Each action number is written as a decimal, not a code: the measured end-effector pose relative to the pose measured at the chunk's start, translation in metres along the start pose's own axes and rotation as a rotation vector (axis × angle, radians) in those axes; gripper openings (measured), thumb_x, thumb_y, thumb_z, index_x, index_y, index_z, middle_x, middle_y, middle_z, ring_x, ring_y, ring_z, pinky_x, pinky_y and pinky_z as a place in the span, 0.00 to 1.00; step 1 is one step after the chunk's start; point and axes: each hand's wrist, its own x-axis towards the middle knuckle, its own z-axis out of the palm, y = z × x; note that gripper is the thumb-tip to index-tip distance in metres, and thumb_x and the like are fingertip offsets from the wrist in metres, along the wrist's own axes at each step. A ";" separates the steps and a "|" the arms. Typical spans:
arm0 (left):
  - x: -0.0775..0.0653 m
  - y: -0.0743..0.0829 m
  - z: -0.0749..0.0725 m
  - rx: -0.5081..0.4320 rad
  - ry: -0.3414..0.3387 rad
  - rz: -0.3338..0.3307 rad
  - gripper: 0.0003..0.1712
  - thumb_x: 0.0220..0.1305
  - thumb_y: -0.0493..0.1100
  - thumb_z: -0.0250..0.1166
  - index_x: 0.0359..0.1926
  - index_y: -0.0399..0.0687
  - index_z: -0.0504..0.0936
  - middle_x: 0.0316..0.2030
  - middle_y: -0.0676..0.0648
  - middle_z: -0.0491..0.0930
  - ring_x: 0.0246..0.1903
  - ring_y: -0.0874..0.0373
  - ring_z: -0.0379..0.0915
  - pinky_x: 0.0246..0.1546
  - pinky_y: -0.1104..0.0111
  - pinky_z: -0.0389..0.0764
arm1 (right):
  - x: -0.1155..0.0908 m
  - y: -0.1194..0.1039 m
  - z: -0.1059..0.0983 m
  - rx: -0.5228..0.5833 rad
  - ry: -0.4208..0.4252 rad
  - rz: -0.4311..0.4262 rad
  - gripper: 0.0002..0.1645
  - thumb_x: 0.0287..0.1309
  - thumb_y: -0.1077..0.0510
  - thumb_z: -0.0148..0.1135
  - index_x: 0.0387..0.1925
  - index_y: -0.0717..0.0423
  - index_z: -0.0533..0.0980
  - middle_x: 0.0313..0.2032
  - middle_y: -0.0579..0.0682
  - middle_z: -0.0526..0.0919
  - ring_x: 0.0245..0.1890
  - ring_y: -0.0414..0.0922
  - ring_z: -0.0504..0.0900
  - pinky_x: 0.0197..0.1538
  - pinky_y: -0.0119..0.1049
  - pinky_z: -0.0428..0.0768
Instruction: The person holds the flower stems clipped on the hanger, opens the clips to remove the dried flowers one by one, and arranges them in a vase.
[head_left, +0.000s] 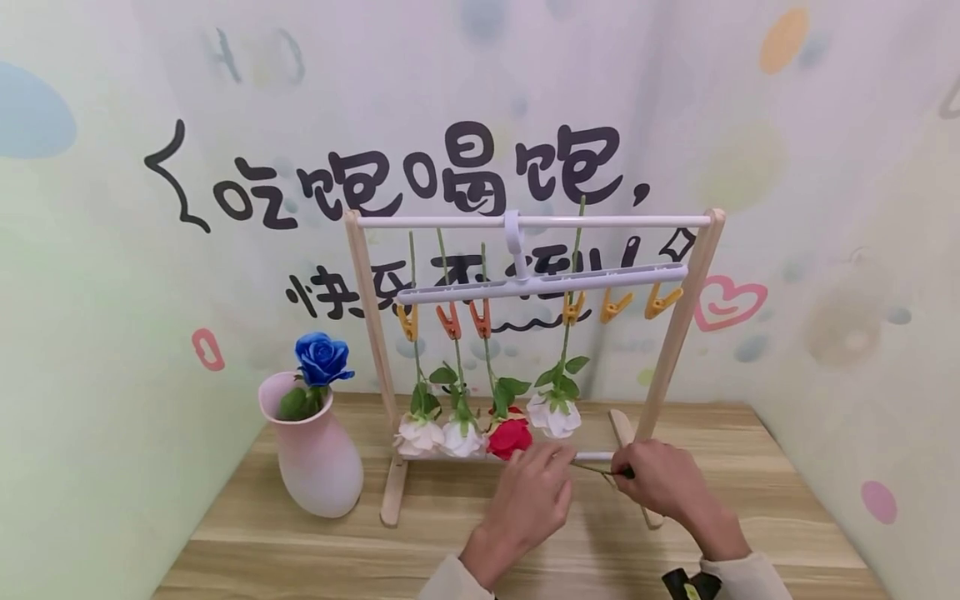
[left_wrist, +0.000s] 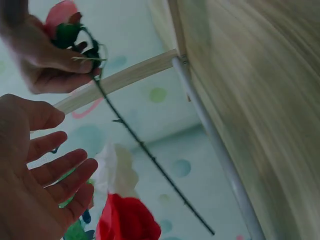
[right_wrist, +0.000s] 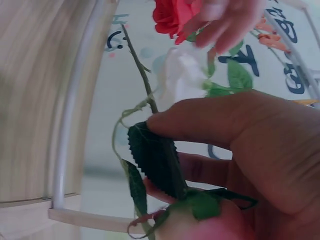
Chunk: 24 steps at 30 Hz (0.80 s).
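Between thumb and fingers my right hand [head_left: 663, 479] pinches a pink rose [right_wrist: 200, 225] by its leafy upper stem [left_wrist: 145, 147]. The bare stem end points left, low in front of the rack. My left hand [head_left: 531, 490] holds nothing; its fingers [left_wrist: 65, 167] are spread and loosely bent in the left wrist view, near the stem. Just behind it a red rose [head_left: 510, 435] hangs head down. Also upside down from the lilac hanger [head_left: 465, 289] are a pale pink rose [head_left: 418, 437], a white rose [head_left: 463, 440] and another white rose [head_left: 555, 415], each stem clipped.
The hanger hooks over the top bar [head_left: 435, 222] of a wooden rack [head_left: 372, 333]. Two yellow clips [head_left: 617, 305] at its right hold no flower. A pink-white vase [head_left: 322, 467] with a blue rose [head_left: 324, 358] stands left on the wooden table [head_left: 247, 550].
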 end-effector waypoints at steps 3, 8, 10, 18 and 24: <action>-0.003 0.001 0.006 0.025 -0.080 0.020 0.19 0.61 0.44 0.66 0.55 0.52 0.82 0.52 0.50 0.82 0.54 0.57 0.78 0.50 0.63 0.79 | -0.001 -0.004 -0.004 -0.007 -0.003 -0.044 0.19 0.49 0.60 0.67 0.14 0.34 0.72 0.14 0.32 0.63 0.16 0.32 0.61 0.19 0.31 0.61; -0.006 0.001 0.013 0.072 -0.130 0.044 0.21 0.63 0.46 0.66 0.58 0.53 0.80 0.54 0.50 0.82 0.56 0.58 0.77 0.54 0.64 0.77 | -0.001 -0.010 -0.010 -0.012 0.007 -0.123 0.18 0.48 0.59 0.68 0.14 0.34 0.74 0.16 0.31 0.68 0.17 0.32 0.63 0.20 0.30 0.63; -0.007 0.001 0.015 0.082 -0.129 0.048 0.21 0.63 0.47 0.67 0.58 0.53 0.80 0.53 0.51 0.82 0.55 0.59 0.78 0.54 0.64 0.77 | -0.002 -0.013 -0.012 -0.023 0.034 -0.167 0.15 0.49 0.58 0.70 0.16 0.36 0.78 0.22 0.33 0.75 0.21 0.34 0.70 0.23 0.32 0.69; -0.012 -0.006 0.020 0.104 -0.137 0.058 0.13 0.64 0.45 0.67 0.50 0.55 0.84 0.39 0.56 0.86 0.41 0.63 0.83 0.39 0.70 0.79 | -0.002 -0.021 -0.015 -0.101 0.140 -0.272 0.09 0.49 0.56 0.74 0.21 0.38 0.82 0.44 0.44 0.85 0.47 0.48 0.80 0.42 0.49 0.79; -0.014 -0.009 0.012 0.078 -0.160 0.063 0.08 0.66 0.42 0.64 0.44 0.55 0.85 0.38 0.57 0.87 0.37 0.65 0.83 0.33 0.72 0.80 | -0.001 -0.023 -0.014 -0.095 0.160 -0.311 0.09 0.47 0.56 0.74 0.23 0.39 0.82 0.39 0.40 0.84 0.44 0.44 0.80 0.45 0.51 0.79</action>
